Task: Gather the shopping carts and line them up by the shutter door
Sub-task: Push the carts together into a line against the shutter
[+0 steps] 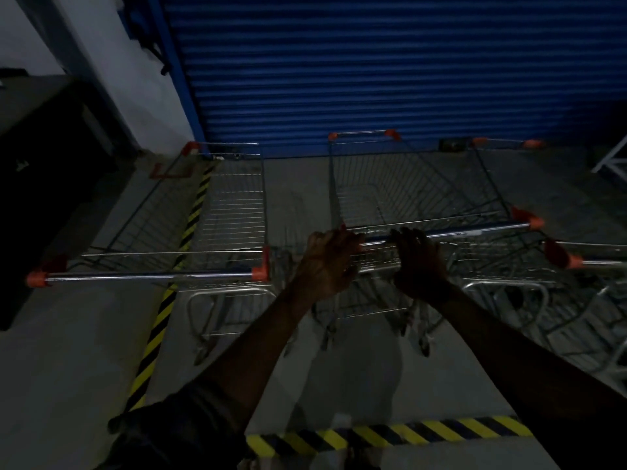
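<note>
Near floor (356, 378): yellow-black hazard stripe (390, 434) runs across, just in front of the person. Both forearms reach forward over it.

Left hand (327, 262) and right hand (419, 266) both grip the handle bar (481, 229) of the middle cart (407, 198), fingers curled over it. The hands sit close together on the left half of the bar; the right half is bare. Light is dim, so I cannot tell the thumbs.

Left cart (234, 212) stands beside it with a gap between, nobody touching it, straddling a second hazard stripe (190, 228). Right cart (590, 262) is just beside the middle one, cut off by the frame edge. A dark cabinet (44, 157) is far left.

Far: the blue shutter door (373, 79), closed. All three cart noses point at it and sit near its base.

Step, as judged: parking the middle cart into the row, nearly home. Its handle bar looks skewed against the left cart's, so it likely is not square yet. The next move calls for a short push forward with a slight twist to straighten it, watching the tight right-side clearance, then letting go. The off-centre grip may make the cart swing. I cannot tell if more carts remain out of view.
</note>
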`<action>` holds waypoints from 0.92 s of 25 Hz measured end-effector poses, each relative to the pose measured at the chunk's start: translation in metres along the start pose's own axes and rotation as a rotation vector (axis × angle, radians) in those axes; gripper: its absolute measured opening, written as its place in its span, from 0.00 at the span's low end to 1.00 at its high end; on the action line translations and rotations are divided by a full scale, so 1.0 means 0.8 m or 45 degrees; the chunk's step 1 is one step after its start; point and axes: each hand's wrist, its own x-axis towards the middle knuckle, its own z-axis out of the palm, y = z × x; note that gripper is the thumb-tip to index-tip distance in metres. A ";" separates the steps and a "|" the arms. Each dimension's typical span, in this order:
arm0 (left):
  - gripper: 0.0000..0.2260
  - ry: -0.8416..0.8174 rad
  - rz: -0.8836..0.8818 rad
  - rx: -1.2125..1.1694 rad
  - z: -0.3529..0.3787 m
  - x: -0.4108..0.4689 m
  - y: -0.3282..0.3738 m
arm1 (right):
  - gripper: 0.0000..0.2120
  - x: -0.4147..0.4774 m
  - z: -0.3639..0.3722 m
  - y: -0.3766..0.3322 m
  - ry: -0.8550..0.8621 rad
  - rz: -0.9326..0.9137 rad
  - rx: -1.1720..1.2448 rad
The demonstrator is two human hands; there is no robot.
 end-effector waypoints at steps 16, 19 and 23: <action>0.16 -0.183 -0.257 0.314 0.026 0.028 0.015 | 0.20 0.031 0.019 -0.010 0.064 -0.256 -0.136; 0.10 -0.282 -0.411 0.322 0.010 0.011 0.010 | 0.16 0.015 0.040 -0.032 0.165 -0.252 0.035; 0.11 -0.359 -0.412 0.465 -0.027 -0.011 -0.003 | 0.20 -0.002 0.049 -0.077 0.265 -0.245 0.193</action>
